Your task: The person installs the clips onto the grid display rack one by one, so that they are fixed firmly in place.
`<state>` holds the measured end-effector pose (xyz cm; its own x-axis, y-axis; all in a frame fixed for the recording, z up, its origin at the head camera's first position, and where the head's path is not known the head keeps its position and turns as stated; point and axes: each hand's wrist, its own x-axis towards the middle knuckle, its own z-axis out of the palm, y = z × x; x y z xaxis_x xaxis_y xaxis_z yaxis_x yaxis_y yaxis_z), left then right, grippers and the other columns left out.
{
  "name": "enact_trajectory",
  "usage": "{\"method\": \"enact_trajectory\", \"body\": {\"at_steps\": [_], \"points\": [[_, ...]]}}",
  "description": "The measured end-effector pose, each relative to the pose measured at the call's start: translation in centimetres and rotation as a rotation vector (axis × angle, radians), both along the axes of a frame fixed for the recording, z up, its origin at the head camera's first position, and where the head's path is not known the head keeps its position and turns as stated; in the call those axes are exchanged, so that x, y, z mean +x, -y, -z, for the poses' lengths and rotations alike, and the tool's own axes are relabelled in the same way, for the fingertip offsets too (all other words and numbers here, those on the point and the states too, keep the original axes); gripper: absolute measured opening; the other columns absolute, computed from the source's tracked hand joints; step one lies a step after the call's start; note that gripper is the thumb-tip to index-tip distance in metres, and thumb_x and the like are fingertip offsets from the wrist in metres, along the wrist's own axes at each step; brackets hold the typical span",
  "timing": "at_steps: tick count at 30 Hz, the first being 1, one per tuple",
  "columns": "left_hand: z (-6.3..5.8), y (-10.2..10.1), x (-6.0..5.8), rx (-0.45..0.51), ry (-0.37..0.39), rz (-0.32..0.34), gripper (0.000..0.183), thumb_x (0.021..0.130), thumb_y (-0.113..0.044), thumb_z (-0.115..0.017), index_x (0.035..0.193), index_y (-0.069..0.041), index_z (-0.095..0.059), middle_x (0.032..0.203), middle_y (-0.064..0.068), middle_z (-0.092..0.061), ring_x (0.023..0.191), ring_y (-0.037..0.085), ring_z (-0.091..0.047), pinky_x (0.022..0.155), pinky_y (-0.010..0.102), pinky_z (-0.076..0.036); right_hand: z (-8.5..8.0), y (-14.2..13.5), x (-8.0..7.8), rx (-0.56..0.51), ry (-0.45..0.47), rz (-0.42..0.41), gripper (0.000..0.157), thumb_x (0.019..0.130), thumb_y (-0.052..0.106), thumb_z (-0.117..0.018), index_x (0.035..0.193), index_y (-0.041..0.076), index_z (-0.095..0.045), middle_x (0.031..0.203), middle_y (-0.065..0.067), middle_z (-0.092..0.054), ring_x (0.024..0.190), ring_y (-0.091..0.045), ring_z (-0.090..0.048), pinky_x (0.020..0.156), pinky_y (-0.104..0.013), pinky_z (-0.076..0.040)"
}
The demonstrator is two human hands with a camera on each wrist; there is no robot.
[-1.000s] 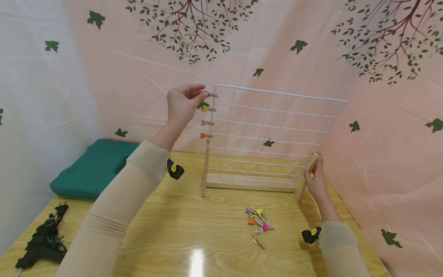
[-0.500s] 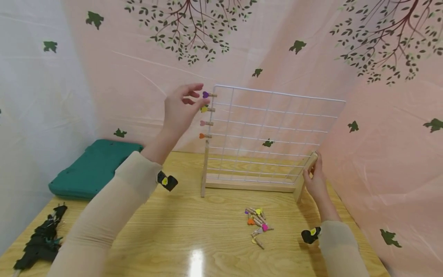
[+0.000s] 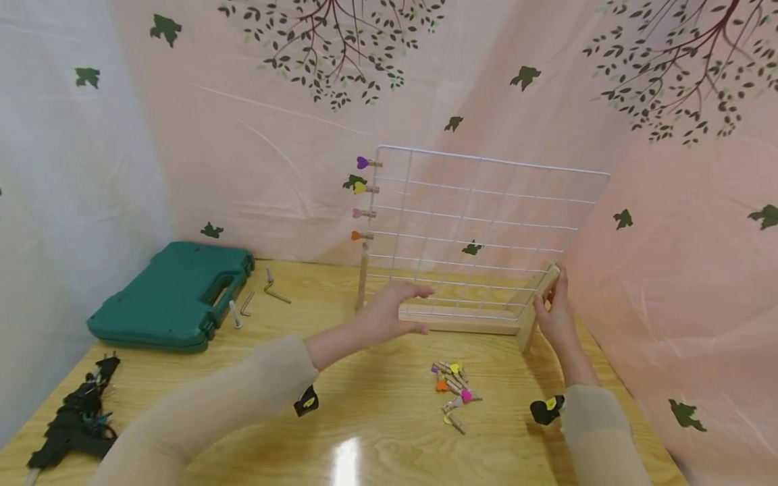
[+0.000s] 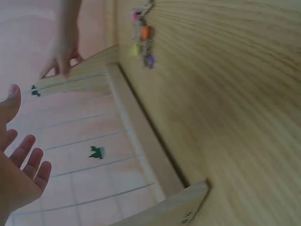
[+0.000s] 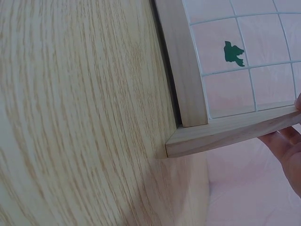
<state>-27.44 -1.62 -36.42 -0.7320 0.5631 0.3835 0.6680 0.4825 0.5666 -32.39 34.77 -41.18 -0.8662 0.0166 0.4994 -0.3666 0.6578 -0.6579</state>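
Observation:
A white wire grid [image 3: 486,202] stands upright in a wooden frame [image 3: 462,326] on the table. Along its left edge four-sided wire carries several heart clothespins, with a purple heart clothespin [image 3: 363,163] topmost, then yellow, pink and orange. My left hand [image 3: 379,314] hangs in front of the grid's lower left, thumb and fingers spread with nothing between them; the left wrist view shows the same left hand [image 4: 21,174] with relaxed fingers. My right hand [image 3: 554,314] grips the frame's right wooden post [image 3: 530,327]. A small pile of heart clothespins [image 3: 452,388] lies on the table before the frame.
A green plastic case [image 3: 164,293] lies at the back left. Beside it are a hex key [image 3: 246,304], a bolt [image 3: 235,314] and another bent key [image 3: 277,292]. A black glue gun [image 3: 75,418] lies at the left edge. Printed fabric hangs behind the table.
My left hand has let go of the purple heart clothespin, which stays on the grid's edge, and has moved down and right, uncovering the tools by the case. My right hand stays put.

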Motion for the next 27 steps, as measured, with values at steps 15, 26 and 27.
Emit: {"method": "enact_trajectory", "body": {"at_steps": [15, 26, 27], "points": [[9.1, -4.4, -2.6, -0.349, -0.019, 0.374, 0.045, 0.075, -0.028, -0.069, 0.116, -0.014, -0.056, 0.115, -0.006, -0.056, 0.107, 0.006, -0.048, 0.093, 0.016, -0.039, 0.0, 0.1, 0.1, 0.004, -0.019, 0.002, 0.072, 0.089, 0.000, -0.044, 0.142, 0.020, 0.001, 0.135, -0.027, -0.033, 0.110, -0.046, -0.043, 0.078, -0.056, -0.045], [9.4, -5.6, -2.9, -0.326, 0.026, 0.443, 0.016, 0.077, -0.019, -0.068, 0.088, -0.012, -0.058, 0.084, -0.006, -0.058, 0.075, -0.001, -0.051, 0.066, 0.006, -0.042, 0.2, -0.3, -0.1, -0.007, -0.009, 0.006, 0.073, 0.089, 0.001, -0.045, 0.143, 0.022, 0.000, 0.137, -0.027, -0.032, 0.111, -0.048, -0.042, 0.079, -0.059, -0.044], [9.4, -5.6, -2.9, -0.325, 0.035, 0.442, 0.015, 0.078, -0.018, -0.068, 0.087, -0.012, -0.058, 0.083, -0.006, -0.058, 0.073, 0.000, -0.051, 0.065, 0.006, -0.042, 0.2, -0.3, -0.1, -0.005, -0.012, 0.006, 0.072, 0.089, 0.001, -0.045, 0.143, 0.021, 0.000, 0.136, -0.027, -0.032, 0.111, -0.048, -0.042, 0.078, -0.059, -0.044]]}}
